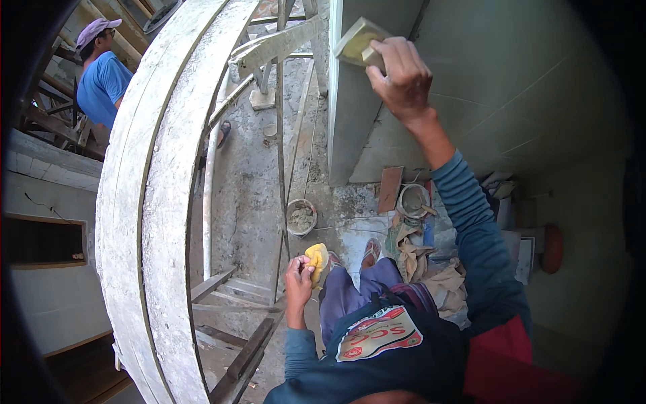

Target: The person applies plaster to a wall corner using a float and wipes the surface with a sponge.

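Note:
My right hand (402, 75) is raised, its fingers wrapped round the handle of a plastering float (358, 42). The float is a pale, rectangular, worn board with a block handle. It is up by the edge of a grey plastered wall (354, 101); whether it touches the surface I cannot tell. Low down in front of my body, my left hand (298, 281) is closed on a yellow sponge (316, 258), which sticks out past the fingertips.
Two long dusty planks (165, 202) form a platform on my left, with wooden supports (252, 350) below. A bucket of mortar (301, 217) and another bucket (413, 199) stand on the floor near crumpled sacks (441, 283). Beyond the planks is a person in blue (104, 84).

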Tool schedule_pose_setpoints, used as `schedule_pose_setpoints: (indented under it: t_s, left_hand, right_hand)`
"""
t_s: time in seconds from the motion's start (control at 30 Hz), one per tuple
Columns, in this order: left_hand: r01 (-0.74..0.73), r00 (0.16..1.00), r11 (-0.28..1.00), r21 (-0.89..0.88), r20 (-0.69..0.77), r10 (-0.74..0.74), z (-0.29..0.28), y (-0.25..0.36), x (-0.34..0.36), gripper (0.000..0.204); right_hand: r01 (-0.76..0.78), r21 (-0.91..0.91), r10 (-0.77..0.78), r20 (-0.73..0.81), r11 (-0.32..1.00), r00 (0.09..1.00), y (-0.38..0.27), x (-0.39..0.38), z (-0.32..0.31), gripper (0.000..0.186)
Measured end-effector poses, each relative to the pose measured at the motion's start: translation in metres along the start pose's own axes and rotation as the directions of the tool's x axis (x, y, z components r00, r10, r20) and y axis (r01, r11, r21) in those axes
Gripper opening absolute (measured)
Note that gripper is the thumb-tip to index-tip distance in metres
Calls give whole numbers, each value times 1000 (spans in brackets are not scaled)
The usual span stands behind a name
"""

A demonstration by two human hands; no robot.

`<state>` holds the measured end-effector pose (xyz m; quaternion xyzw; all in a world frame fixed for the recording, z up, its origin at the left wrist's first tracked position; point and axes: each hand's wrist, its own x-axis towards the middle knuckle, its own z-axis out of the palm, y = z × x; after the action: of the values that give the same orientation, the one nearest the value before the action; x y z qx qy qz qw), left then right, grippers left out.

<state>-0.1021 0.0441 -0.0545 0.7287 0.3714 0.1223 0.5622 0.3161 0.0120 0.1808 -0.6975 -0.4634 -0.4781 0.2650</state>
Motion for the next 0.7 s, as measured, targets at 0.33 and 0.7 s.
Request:
schedule_pose_setpoints:
  t_s: [0.33,0.7]
  left_hand:
    - [-8,998,1000,22,-57,9,-34,-17,-10,15]
    - [-8,996,996,87,93,0,-18,17,23,16]
  right_hand:
    - [-552,288,549,99,782,830,-66,-184,45,38]
    - [-485,300,492,57,821,869,-49,-126,48,35]
